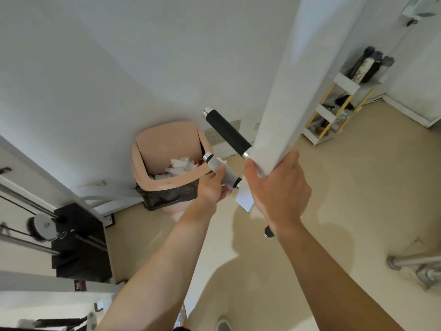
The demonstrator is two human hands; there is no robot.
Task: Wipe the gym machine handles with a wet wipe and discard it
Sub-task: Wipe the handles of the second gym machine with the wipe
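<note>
A white machine arm [284, 91] slants down through the middle of the view. Two black foam handles with chrome ends stick out from its left side. The upper handle [226, 131] is bare. The lower handle [223, 172] is wrapped in a white wet wipe [220, 167], and my left hand [212, 187] grips round that wipe and handle. My right hand [276, 189] grips the lower end of the white arm. Another black handle end [268, 232] peeks out below my right wrist.
A pink bin [167, 149] with a black liner holds crumpled white wipes, on the floor by the wall just behind my left hand. A black weight stack with pulley and cables [76, 237] stands left. A small shelf unit [338, 106] stands at the back right.
</note>
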